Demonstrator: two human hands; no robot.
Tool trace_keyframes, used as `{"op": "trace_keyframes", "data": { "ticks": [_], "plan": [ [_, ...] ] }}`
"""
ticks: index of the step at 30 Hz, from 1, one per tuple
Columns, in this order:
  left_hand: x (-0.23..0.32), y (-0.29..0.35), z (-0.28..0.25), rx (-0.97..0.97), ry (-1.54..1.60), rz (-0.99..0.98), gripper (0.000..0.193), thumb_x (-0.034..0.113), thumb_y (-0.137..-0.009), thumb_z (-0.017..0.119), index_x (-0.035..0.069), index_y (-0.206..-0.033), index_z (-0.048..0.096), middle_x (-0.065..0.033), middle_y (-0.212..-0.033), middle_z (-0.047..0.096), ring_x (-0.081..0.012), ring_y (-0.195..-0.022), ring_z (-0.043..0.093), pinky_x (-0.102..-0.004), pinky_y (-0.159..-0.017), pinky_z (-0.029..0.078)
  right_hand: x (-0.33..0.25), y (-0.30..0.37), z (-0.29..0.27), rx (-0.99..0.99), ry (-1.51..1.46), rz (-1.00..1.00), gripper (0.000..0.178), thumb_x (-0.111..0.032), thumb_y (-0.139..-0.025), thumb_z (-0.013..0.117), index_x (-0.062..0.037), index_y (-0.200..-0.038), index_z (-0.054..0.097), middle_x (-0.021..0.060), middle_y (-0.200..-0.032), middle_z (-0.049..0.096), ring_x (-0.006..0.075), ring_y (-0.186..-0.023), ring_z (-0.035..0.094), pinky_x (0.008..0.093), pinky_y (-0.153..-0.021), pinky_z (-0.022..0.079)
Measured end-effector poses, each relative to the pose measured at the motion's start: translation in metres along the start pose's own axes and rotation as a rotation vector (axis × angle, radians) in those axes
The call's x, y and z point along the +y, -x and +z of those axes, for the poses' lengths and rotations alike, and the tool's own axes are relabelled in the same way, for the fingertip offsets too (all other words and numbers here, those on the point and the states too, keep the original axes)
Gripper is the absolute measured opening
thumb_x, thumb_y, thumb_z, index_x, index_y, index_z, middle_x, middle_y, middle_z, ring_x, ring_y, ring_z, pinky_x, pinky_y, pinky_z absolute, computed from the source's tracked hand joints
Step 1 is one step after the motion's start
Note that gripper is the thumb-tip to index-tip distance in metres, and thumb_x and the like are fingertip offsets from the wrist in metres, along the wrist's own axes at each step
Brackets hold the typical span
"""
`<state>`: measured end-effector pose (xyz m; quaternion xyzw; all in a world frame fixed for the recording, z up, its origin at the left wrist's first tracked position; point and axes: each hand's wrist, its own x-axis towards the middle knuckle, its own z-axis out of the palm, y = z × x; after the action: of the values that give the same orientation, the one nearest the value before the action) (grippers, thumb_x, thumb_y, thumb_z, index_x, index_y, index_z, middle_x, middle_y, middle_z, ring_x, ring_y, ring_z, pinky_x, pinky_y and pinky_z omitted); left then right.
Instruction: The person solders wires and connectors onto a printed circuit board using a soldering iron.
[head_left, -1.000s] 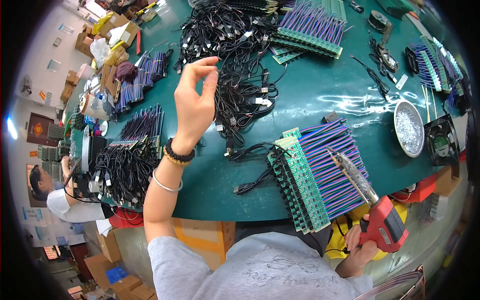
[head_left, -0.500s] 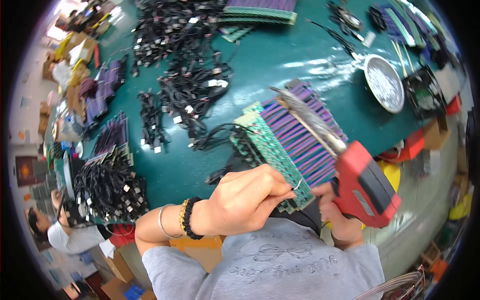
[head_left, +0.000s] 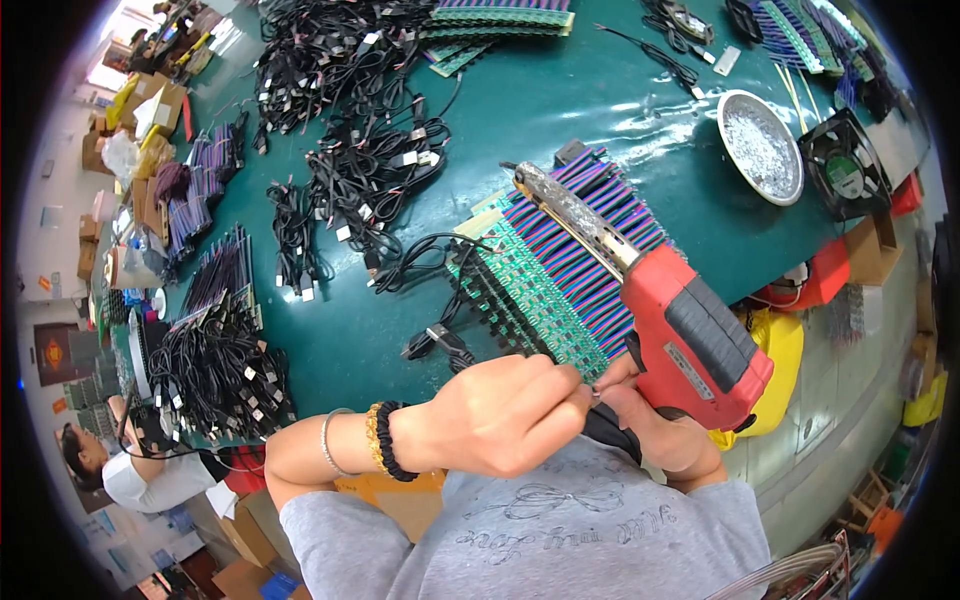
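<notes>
Just in front of my shirt, my left hand is closed in a pinch, its fingertips meeting those of my right hand. A thin wire end shows faintly between them; most of it is hidden. My right hand is also wrapped round the handle of a red and black soldering gun, whose metal barrel points up and left. Beneath that barrel lies a stack of green circuit boards with rows of purple, blue and black wires. A black cable lies against the boards' left end.
Heaps of black cables with pale plugs cover the table's left and middle. More circuit boards lie at the back. To the right are a bowl of silvery bits and a black fan. A co-worker sits at far left.
The soldering gun has shifted left and slightly down with my right hand. My left hand has moved down a little, off the board edge, and its fingertips now meet my right fingers.
</notes>
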<state>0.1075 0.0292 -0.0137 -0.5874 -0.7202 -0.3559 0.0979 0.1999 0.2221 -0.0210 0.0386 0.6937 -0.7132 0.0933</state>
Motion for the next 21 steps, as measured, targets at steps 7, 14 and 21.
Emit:
{"op": "trace_keyframes", "data": {
  "ticks": [7,14,21],
  "plan": [
    [0.017,0.001,0.0,-0.111,-0.154,-0.016,0.03,0.013,-0.062,0.062,-0.003,-0.087,0.063,-0.01,-0.082,0.06,-0.0137,-0.058,0.055,-0.0236,-0.044,0.041,0.013,0.018,0.003,0.106,0.478,-0.144,0.003,-0.001,-0.088,0.066,-0.0032,-0.09,0.067,0.0082,-0.08,0.065,0.019,-0.073,0.062,0.034,-0.07,0.047],
    [0.017,0.006,0.003,0.058,-0.187,-0.075,0.033,0.014,-0.061,0.063,-0.003,-0.088,0.065,-0.0095,-0.081,0.062,-0.0126,-0.056,0.053,-0.0231,-0.044,0.038,0.027,0.012,0.01,0.217,0.231,-0.274,0.058,0.003,-0.089,0.063,0.0035,-0.14,0.036,0.005,-0.081,0.062,0.0085,-0.065,0.051,0.0208,-0.059,0.041],
    [0.003,0.007,-0.003,0.069,-0.069,-0.148,0.026,0.009,-0.064,0.066,0.0,-0.088,0.061,-0.0053,-0.078,0.054,-0.0146,-0.058,0.053,-0.0262,-0.047,0.042,0.008,0.009,0.004,0.15,0.431,0.001,0.016,-0.003,-0.085,0.067,-0.0085,-0.1,0.067,0.003,-0.095,0.066,0.019,-0.086,0.061,0.0314,-0.079,0.047]
  ]
}}
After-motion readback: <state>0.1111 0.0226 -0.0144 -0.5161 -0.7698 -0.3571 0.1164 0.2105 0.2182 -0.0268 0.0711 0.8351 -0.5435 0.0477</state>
